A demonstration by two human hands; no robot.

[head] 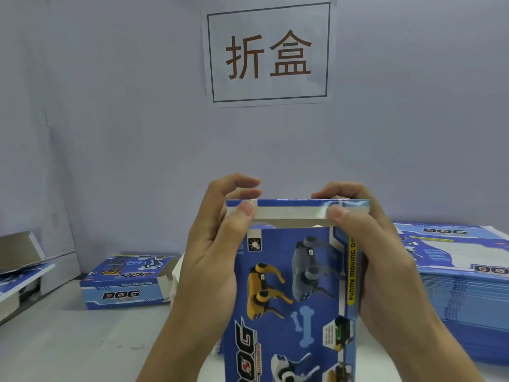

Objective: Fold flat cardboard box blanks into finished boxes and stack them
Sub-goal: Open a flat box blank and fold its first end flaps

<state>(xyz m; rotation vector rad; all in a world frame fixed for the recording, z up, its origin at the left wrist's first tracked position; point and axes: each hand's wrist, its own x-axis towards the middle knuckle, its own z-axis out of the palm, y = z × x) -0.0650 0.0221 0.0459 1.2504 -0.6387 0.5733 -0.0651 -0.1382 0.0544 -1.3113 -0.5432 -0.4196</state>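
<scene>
Both hands pinch the top flap of upright box: left hand & right hand at opposite ends, long axis vertical, flap runs left-right betw. grips.

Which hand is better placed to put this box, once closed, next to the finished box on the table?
Probably the left hand. The finished box lies on the table to the left, while the right hand is on the side of the blank stack. Both hands are pinching the top flap of the held box.

Room on the table, front left

Bare table front left; folded box behind it, stack of blanks blocking the right.
</scene>
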